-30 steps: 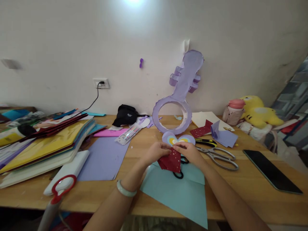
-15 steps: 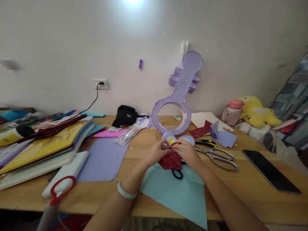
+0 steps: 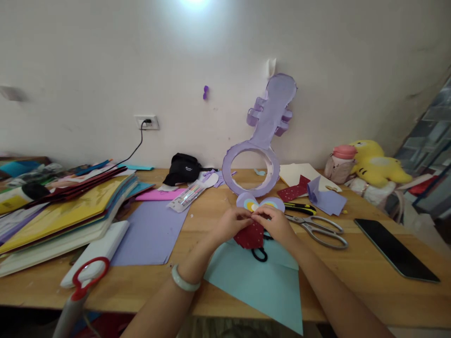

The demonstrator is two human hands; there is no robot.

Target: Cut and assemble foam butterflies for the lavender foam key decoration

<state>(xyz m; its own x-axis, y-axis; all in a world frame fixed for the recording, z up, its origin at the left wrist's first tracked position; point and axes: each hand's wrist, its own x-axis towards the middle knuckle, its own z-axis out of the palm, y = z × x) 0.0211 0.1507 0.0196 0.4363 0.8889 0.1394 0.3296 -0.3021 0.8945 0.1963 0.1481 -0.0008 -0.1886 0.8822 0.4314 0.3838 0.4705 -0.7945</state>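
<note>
Red paper piece with pale flecks (image 3: 250, 237): sits just below and between the hands, over the near half of the worktop (image 3: 204, 216). Left hand (image 3: 230, 224) and right hand (image 3: 277, 224) are close together, both pinching its upper edge; the exact fingertip contact is hidden. Step in hand, judging by the grip: fine two-handed shaping of that edge. Next move probably calls for light, steady pinches on both sides; the paper looks thin, could crease off-line.

Just beneath: black scissors handles (image 3: 260, 256), resting on a light-blue sheet (image 3: 253, 291). Just beyond the hands: lilac two-lobed cutout (image 3: 279, 203), partly covered. Farther back: upright lilac guitar-like paper model (image 3: 270, 116). Right of the right hand: yellow-black utility knife (image 3: 302, 208), metal-handled scissors (image 3: 327, 231).
</note>
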